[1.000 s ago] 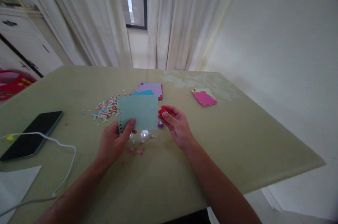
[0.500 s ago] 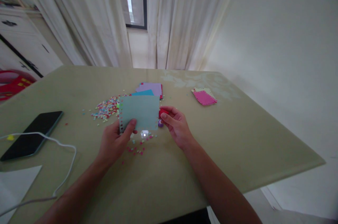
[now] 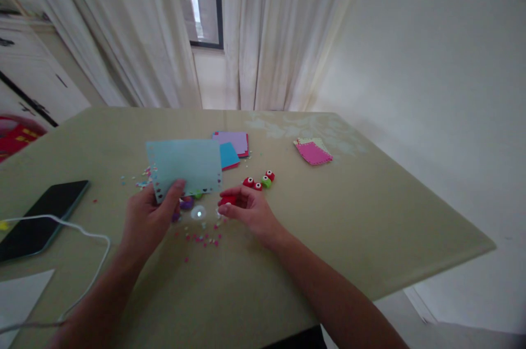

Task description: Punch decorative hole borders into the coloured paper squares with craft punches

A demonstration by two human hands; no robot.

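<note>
Your left hand (image 3: 152,217) clamps the pale-blue card (image 3: 187,162) above the bench (image 3: 370,217); your right hand (image 3: 255,213) pinches a red paper punch (image 3: 228,200) beside its corner. The one-sided hold could let the card tilt, tearing its perforated edge.

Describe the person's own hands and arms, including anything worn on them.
The left hand and right hand are both ungloved, with no ring that can be made out. The left forearm and right forearm are bare as far as they show: no sleeve, watch, bracelet or marking is visible.
</note>
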